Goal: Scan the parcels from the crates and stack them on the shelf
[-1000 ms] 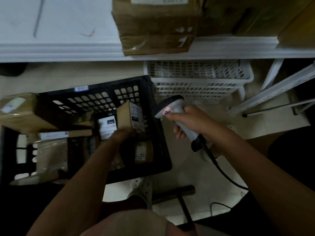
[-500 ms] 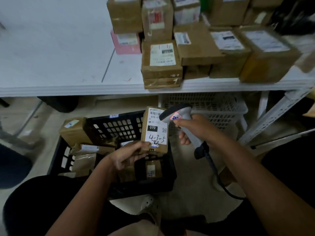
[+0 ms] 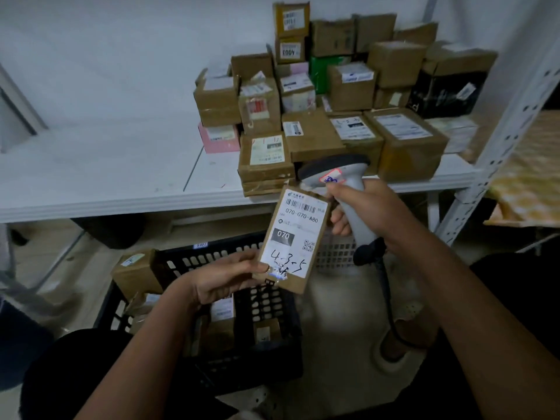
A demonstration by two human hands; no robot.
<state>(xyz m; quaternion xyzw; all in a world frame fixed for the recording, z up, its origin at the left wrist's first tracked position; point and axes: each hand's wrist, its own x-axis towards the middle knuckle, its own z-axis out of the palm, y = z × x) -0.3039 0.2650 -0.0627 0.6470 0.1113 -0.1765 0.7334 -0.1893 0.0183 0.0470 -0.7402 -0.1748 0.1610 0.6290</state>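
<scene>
My left hand [image 3: 225, 281] grips the lower edge of a small brown parcel [image 3: 292, 239] with a white label marked 070, held upright above the black crate [image 3: 251, 353]. My right hand [image 3: 368, 212] is shut around a grey corded barcode scanner [image 3: 335, 172], whose head sits just above the parcel's top edge. Several more parcels lie inside the crate. The white shelf [image 3: 121, 183] runs across the middle, with a pile of stacked cardboard parcels [image 3: 333, 110] on its right half.
A brown box [image 3: 136, 272] leans on the crate's left rim. A white crate [image 3: 336, 253] stands on the floor behind the black one. A white perforated shelf upright [image 3: 497, 147] rises at right. The scanner cable [image 3: 391, 310] hangs down to the floor.
My left hand has lifted the parcel out of the crate and up toward the scanner. The view has tilted upward, showing more of the shelf and its stacked parcels.
</scene>
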